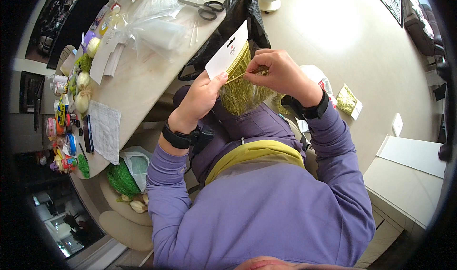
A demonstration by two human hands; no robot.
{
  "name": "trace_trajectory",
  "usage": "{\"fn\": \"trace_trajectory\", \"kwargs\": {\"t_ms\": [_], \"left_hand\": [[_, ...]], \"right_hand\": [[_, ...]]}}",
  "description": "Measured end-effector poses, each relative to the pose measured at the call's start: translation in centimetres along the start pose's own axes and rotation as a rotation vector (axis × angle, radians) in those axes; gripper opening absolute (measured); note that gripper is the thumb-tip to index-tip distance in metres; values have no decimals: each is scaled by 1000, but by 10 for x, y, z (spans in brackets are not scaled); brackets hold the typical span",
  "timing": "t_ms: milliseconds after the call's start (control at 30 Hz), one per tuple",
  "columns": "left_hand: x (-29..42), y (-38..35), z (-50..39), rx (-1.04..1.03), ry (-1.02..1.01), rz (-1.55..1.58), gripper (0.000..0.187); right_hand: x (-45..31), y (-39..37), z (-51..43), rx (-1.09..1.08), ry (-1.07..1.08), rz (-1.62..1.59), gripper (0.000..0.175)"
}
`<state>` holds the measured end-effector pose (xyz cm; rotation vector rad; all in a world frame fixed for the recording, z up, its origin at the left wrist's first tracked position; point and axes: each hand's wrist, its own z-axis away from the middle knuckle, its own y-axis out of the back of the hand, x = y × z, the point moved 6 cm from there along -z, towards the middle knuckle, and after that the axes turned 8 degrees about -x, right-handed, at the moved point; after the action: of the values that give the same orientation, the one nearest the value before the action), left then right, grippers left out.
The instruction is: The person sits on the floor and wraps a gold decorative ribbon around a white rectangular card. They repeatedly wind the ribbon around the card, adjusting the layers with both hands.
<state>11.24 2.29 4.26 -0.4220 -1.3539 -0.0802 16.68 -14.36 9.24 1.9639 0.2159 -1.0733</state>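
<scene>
My left hand point(201, 98) grips the lower edge of a white hang card point(228, 52) with a slot and small print, thumb on top. Gold-green tinsel fringe point(237, 98) hangs from the card over my knees, its braided cord looped along the card's edge. With my right hand point(276, 71) I pinch the braided cord and some strands between thumb and fingers, just right of the card. A length of cord spans the gap between both hands. Clear plastic film seems to lie among the strands.
At the left, a marble-look table point(142, 77) bears black-handled scissors point(207, 10), clear plastic bags point(157, 30), white cards point(107, 59), onion-like bulbs point(83, 100) and small jars. A black plastic bag point(232, 23) hangs at its edge. Another tinsel pack point(348, 100) lies right; green mesh point(123, 179) rests on a chair.
</scene>
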Motion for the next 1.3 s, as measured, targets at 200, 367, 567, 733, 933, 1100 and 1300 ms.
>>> {"fn": "trace_trajectory", "kwargs": {"t_ms": [200,367,567,733,933,1100,1300], "left_hand": [[8,-9,0,-26,-31,-7,44],[4,-2,0,-12,-29,71,43],[5,12,5,90,59,20,43],[8,16,8,126,30,37,44],[7,15,6,52,-59,70,45],[9,5,5,49,-20,135,47],[11,-5,4,-28,-17,222,48]], "right_hand": [[5,-8,2,49,-117,354,34],[-15,-13,2,8,-56,579,67],[-13,-7,10,-20,135,344,78],[-5,16,18,-95,-10,-107,31],[1,21,15,5,-106,-193,24],[-9,11,8,78,152,23,22],[-10,5,5,121,87,160,23]]}}
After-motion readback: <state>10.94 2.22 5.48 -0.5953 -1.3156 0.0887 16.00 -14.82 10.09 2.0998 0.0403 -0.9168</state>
